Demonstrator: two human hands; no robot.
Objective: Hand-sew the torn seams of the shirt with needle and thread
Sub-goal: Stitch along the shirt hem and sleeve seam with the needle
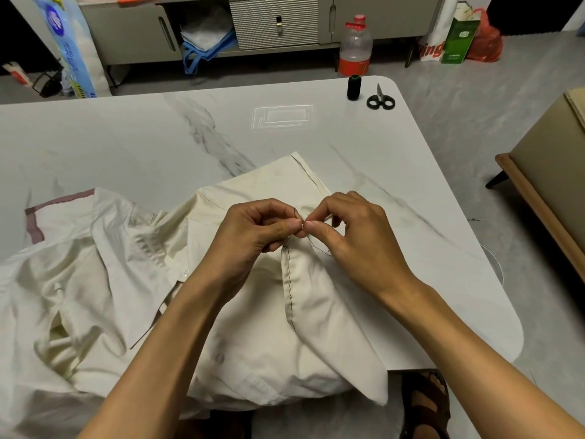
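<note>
A cream shirt (133,280) lies crumpled over the near half of the white marble table (126,144). One fold of it carries a line of dark stitches (288,289) running toward me. Just above the top end of that seam my left hand (253,236) and my right hand (351,236) meet fingertip to fingertip. Both pinch the dark thread (316,247), which loops from the seam's end to the fingers and trails under the right hand. The needle is too small to make out.
A black thread spool (354,87) and black-handled scissors (380,99) stand at the table's far right corner. Beyond the table are a plastic bottle (355,45) on the floor and a low cabinet (272,23). A beige seat (550,172) is at the right.
</note>
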